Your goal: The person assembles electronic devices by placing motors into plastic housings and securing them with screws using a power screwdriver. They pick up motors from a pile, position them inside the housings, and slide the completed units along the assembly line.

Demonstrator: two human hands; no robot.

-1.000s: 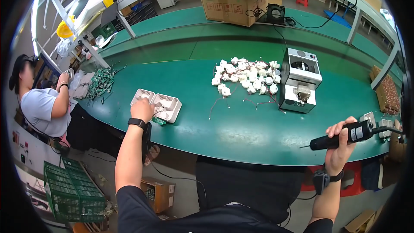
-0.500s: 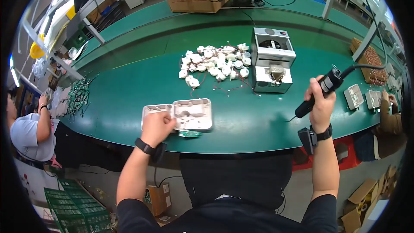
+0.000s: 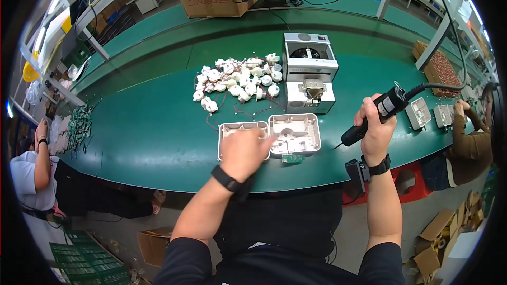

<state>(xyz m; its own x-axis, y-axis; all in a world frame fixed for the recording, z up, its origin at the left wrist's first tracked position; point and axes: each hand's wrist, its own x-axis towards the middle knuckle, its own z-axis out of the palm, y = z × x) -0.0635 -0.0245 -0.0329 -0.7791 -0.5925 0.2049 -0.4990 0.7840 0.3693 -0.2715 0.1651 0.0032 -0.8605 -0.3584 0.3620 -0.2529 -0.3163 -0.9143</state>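
While the right hand (image 3: 376, 121) is wrapped tightly around a black power screwdriver (image 3: 390, 104), the thin tip points down and leftward, apart from the table (image 3: 142, 126); the tool is gripped around its body, presumably for balance, and its thick cord (image 3: 441, 84) loops up and away, likely so that it doesn't drag. Over the left half (image 3: 221, 142) of an open pale case, the left hand (image 3: 244, 150) has its fingers curled and its thumb toward the other half, but blur and the back of the hand mean I cannot tell whether it pinches anything. Beside it lies the right half (image 3: 318, 134), both hollow side up, probably to leave their insides within reach. A green circuit board (image 3: 292, 158) sits at that half's near edge; whether it is wired inside is too small to make out. Farther off, white parts (image 3: 237, 79) with thin wires lie heaped next to a grey machine (image 3: 310, 79), perhaps to leave the near side free. Much of the left half's inside is covered, and co-workers at both sides are partly cut off by the dark rim.
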